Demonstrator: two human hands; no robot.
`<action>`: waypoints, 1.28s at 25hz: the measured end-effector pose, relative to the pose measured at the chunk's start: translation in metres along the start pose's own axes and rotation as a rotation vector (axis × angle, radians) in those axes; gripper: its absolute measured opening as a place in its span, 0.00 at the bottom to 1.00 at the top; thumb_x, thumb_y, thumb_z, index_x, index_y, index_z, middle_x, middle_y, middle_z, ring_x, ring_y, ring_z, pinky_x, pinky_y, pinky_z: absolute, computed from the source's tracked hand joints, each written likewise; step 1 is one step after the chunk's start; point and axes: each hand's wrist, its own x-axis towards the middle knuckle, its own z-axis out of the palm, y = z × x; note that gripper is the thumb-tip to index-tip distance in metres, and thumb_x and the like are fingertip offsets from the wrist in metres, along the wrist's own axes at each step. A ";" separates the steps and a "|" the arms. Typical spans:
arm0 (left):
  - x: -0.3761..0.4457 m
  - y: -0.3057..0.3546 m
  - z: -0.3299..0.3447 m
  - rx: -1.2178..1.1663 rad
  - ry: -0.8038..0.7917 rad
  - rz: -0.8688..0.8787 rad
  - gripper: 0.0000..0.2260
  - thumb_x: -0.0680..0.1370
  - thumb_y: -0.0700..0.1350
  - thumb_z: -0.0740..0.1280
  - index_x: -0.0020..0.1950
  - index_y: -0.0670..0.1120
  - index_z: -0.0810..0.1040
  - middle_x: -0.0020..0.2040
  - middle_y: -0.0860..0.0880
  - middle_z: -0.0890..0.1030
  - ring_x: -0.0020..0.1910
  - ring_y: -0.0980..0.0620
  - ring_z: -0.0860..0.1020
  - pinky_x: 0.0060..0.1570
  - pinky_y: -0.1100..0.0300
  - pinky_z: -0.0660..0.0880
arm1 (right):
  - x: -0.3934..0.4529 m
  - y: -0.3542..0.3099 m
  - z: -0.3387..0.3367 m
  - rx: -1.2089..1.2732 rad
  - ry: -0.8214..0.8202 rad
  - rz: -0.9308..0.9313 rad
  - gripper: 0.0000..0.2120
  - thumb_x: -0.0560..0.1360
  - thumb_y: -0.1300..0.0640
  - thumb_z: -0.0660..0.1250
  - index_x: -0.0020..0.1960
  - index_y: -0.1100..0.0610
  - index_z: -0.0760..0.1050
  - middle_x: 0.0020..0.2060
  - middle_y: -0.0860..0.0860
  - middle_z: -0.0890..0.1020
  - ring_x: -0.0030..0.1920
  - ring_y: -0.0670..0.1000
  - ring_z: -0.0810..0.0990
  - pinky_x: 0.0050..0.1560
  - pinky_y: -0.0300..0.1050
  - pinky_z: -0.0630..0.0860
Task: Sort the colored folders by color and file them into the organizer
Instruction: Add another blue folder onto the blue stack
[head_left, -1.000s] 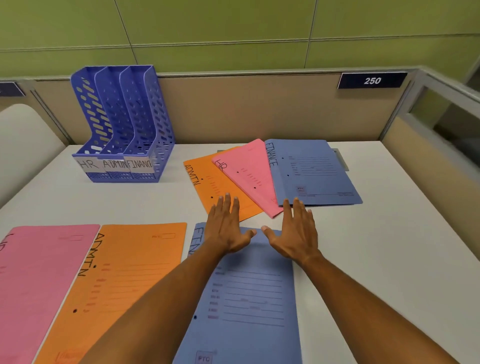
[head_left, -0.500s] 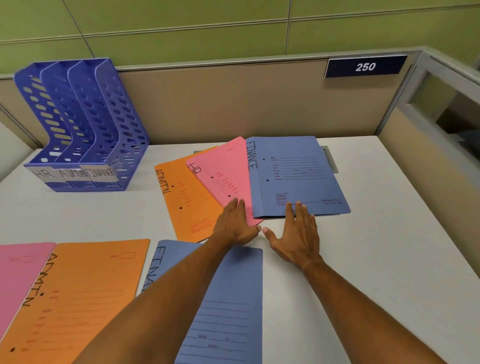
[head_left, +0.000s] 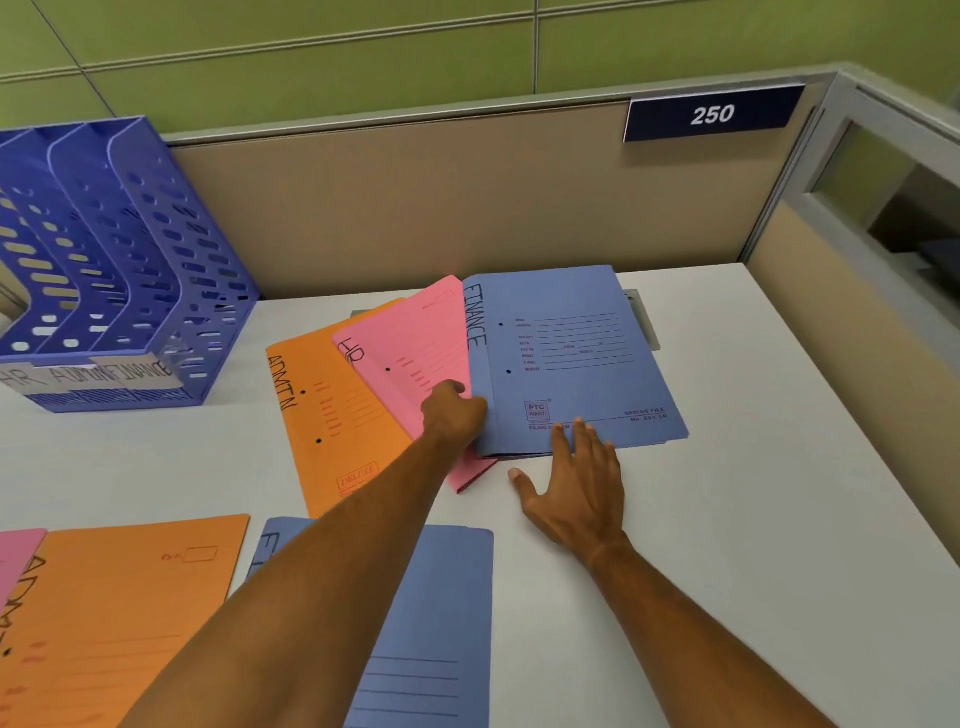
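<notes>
White desk (head_left: 727, 519) in a cubicle corner; tan partition behind, green wall above, a dark plate reading 250 (head_left: 712, 114) on the partition.

Left hand (head_left: 454, 415) at the left edge of the far blue folder (head_left: 571, 358), the one marked FINANCE. Fingers are curled at the spine, tips hidden under or behind the edge; whether they actually pinch the cover cannot be told. Right hand (head_left: 576, 483) lies flat and spread, fingertips resting on the near edge of the same blue folder, palm and thumb on the bare desk. Nothing held in it.

That blue folder tops a fanned stack: the pink folder (head_left: 415, 348) marked HR beneath it to the left, the orange folder (head_left: 332, 415) marked ADMIN lowest and furthest left.

Nearer the camera, a separate row lies flat: a second blue folder (head_left: 436, 623) partly under the left forearm, a second orange folder (head_left: 119, 618) beside it, a sliver of pink (head_left: 15, 556) at the frame's left edge.

Blue perforated organizer (head_left: 130, 260) stands far left against the partition, three slots, taped labels HR, ADMIN, FINANCE. No folder visible in its slots.
</notes>
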 end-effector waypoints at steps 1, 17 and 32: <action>0.004 0.001 -0.002 -0.036 0.020 -0.030 0.17 0.77 0.42 0.67 0.64 0.40 0.72 0.62 0.42 0.75 0.56 0.43 0.76 0.50 0.53 0.77 | 0.000 0.001 -0.001 0.009 0.006 0.000 0.46 0.67 0.28 0.43 0.78 0.53 0.47 0.78 0.55 0.50 0.78 0.56 0.47 0.76 0.54 0.41; -0.025 0.022 -0.041 -0.229 -0.039 0.081 0.07 0.73 0.36 0.71 0.38 0.43 0.76 0.44 0.45 0.82 0.46 0.46 0.81 0.48 0.48 0.81 | -0.025 0.019 -0.052 0.400 0.314 0.010 0.33 0.73 0.41 0.63 0.73 0.57 0.65 0.73 0.57 0.67 0.73 0.57 0.64 0.72 0.55 0.61; -0.077 -0.036 -0.200 -0.190 -0.136 0.249 0.04 0.79 0.36 0.64 0.45 0.41 0.76 0.42 0.43 0.81 0.43 0.46 0.79 0.43 0.54 0.77 | -0.059 -0.022 -0.108 1.224 0.441 0.255 0.07 0.77 0.59 0.66 0.42 0.56 0.80 0.42 0.51 0.85 0.43 0.56 0.82 0.42 0.48 0.79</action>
